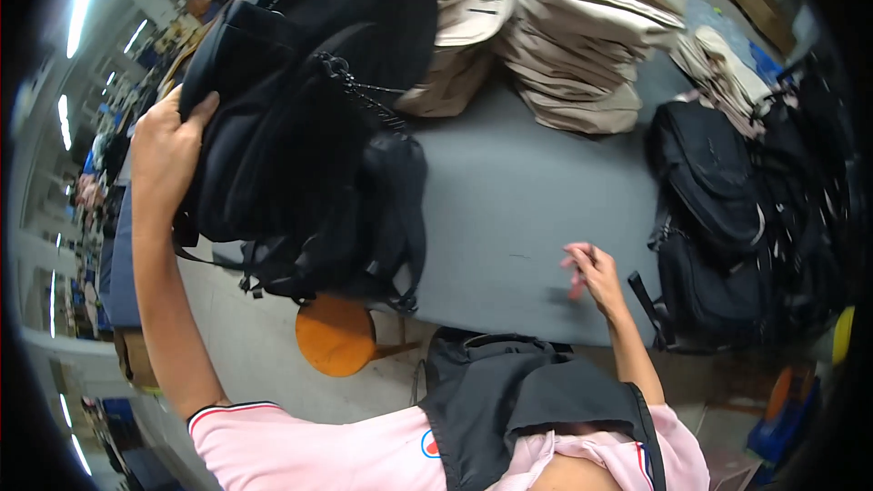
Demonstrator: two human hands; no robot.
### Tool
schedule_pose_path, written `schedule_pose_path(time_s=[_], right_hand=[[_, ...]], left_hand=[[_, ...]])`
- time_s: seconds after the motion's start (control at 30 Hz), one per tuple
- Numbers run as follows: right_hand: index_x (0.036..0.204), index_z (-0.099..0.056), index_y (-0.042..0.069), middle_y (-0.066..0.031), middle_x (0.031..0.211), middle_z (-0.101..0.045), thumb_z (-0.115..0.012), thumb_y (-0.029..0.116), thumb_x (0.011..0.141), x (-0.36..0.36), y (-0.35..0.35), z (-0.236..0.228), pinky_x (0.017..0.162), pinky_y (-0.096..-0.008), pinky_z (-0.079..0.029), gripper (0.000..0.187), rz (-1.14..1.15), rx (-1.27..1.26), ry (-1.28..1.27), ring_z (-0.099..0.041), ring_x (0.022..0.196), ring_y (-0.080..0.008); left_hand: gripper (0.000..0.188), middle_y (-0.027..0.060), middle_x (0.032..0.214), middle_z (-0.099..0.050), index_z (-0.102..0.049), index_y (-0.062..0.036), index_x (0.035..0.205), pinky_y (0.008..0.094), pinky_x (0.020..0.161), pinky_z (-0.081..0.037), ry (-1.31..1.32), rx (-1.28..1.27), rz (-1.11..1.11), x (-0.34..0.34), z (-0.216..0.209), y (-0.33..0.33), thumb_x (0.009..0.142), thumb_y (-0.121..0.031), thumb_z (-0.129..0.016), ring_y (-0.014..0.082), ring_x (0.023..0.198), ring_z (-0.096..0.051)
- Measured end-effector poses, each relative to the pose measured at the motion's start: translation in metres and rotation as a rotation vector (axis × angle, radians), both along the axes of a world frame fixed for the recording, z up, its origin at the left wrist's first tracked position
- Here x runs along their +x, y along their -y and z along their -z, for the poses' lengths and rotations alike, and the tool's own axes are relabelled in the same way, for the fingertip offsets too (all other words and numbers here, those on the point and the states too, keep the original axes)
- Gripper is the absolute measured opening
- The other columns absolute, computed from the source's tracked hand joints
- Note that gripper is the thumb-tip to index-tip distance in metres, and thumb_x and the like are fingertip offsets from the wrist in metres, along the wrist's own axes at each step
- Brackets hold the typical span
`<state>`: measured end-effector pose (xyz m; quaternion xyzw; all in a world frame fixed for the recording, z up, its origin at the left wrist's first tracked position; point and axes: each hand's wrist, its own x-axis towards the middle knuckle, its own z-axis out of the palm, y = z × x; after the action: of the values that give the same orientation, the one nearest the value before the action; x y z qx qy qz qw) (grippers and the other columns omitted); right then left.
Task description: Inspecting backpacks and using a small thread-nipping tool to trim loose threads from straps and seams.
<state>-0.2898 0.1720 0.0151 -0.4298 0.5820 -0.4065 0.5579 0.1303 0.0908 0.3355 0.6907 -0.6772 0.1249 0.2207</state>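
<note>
My left hand (168,150) grips the side of a black backpack (309,118) lifted at the left of a grey table (509,209); its straps hang down over the table's near edge. My right hand (593,271) hovers low over the grey surface near the front edge, fingers loosely spread, holding nothing. A dark apron (518,400) covers my front below.
Stacks of beige bags (582,36) lie at the back of the table. More black backpacks (718,209) are piled at the right edge. A round orange stool (335,335) stands under the table's near edge. A blue crate (782,418) sits on the floor lower right.
</note>
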Motion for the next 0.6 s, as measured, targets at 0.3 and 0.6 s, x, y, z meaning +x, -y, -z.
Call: schedule_pose_path(time_s=[0.3,0.6], right_hand=[[0.116,-0.053,-0.002,-0.0152,0.104,-0.063,-0.046,0.024,0.096,-0.036,0.004,-0.018,0.038,-0.0155,-0.033,0.034,0.315,-0.222,0.243,-0.064,0.076,-0.0129],[0.124,-0.047,-0.005,-0.0153,0.117,-0.059,-0.047,0.031,0.096,-0.034,0.032,-0.007,0.043,-0.0186,-0.031,0.046,0.400,-0.168,0.689,-0.059,0.106,-0.0195]], left_hand=[[0.026,0.0042,0.092,-0.066,-0.063,0.0010,0.106,0.0236,0.072,-0.047,-1.043,0.463,0.342,-0.082,0.058,0.043,0.088,-0.017,-0.061,0.0102,0.078,-0.060],[0.070,0.0191,0.106,-0.060,-0.040,0.0045,0.131,0.0328,0.087,-0.044,-0.549,0.805,0.872,-0.217,0.047,-0.008,0.083,-0.039,-0.065,0.0213,0.096,-0.059]])
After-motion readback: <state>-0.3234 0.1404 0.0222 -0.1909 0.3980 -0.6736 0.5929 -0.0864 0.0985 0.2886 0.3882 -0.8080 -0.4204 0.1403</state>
